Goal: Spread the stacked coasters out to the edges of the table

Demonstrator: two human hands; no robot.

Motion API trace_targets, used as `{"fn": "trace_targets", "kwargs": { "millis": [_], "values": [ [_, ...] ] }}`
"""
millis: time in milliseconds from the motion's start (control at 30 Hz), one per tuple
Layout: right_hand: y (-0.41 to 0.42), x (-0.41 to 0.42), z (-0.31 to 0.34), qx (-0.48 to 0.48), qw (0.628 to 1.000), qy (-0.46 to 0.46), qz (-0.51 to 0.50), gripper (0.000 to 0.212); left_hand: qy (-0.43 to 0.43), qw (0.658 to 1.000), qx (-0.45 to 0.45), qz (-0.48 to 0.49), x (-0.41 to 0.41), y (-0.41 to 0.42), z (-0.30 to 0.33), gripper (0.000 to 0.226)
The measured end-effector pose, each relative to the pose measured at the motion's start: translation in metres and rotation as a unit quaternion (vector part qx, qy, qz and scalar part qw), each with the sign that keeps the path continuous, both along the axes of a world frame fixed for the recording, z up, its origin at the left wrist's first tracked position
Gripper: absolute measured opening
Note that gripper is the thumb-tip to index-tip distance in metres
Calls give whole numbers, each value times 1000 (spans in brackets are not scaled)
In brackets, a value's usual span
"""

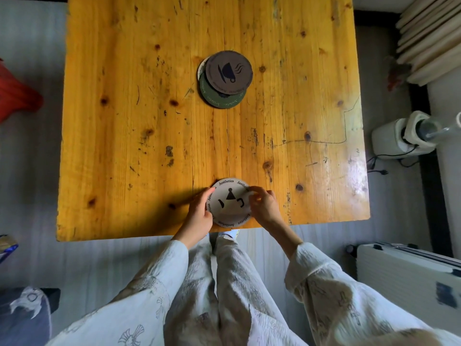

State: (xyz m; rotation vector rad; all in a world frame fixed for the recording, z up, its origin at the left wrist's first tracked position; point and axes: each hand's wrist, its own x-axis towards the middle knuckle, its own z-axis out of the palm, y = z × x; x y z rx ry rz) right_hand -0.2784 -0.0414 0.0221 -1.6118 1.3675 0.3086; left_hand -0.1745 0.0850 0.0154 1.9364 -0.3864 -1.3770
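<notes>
White coaster (230,203) sits at the lower centre of the frame, right at the near edge of the tabletop (124,121), lower rim about flush with that edge. Both hands on it: left hand (199,216) pinches the left rim with thumb on top, right hand (264,208) grips the upper right rim with fingertips curled over. Cannot tell if it lies fully flat or is lifted a bit; looks nearly down.

Rest of the stack (225,79) is in the upper centre of the frame, mid-tabletop, well apart from the hands. Brown coaster (229,71) with a cup print on top, green coaster (219,98) poking out below it, a sliver of a pale one (200,71) at the left. So at least three not yet spread; judging by this, the task is early.

Risks:
- white coaster so close to the near edge it could tip or slide off onto the floor if let go with a nudge, or if a sleeve catches it on pulling back
- stack already skewed, so grabbing the top one carelessly may drag the green one along
- thin flat discs on smooth varnished wood are hard to pick up, fingers may slip and push instead of lift
</notes>
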Motion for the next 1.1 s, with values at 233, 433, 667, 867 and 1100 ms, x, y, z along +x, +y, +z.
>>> {"fn": "trace_targets", "kwargs": {
  "millis": [233, 433, 667, 867, 1100],
  "values": [
    [4, -3, 0, -7, 1000, 0, -11, 35, 27, 1000, -9, 2, -3, 9, -1, 62],
    [5, -5, 9, 1, 1000, 1, -25, 37, 13, 1000, -4, -25, 2, 8, 2, 56],
    [-8, -34, 42, 4, 997, -26, -77, 37, -136, 981, -2, -139, 30, -14, 12, 44],
    [-33, -98, 74, -30, 984, -80, -154, 31, -170, 959, -54, -222, 9, -58, 42, 38],
    [-71, -207, 97, -34, 965, -144, -217, 28, -196, 932, -108, -287, -94, -124, 76, 36]
  ]
}}
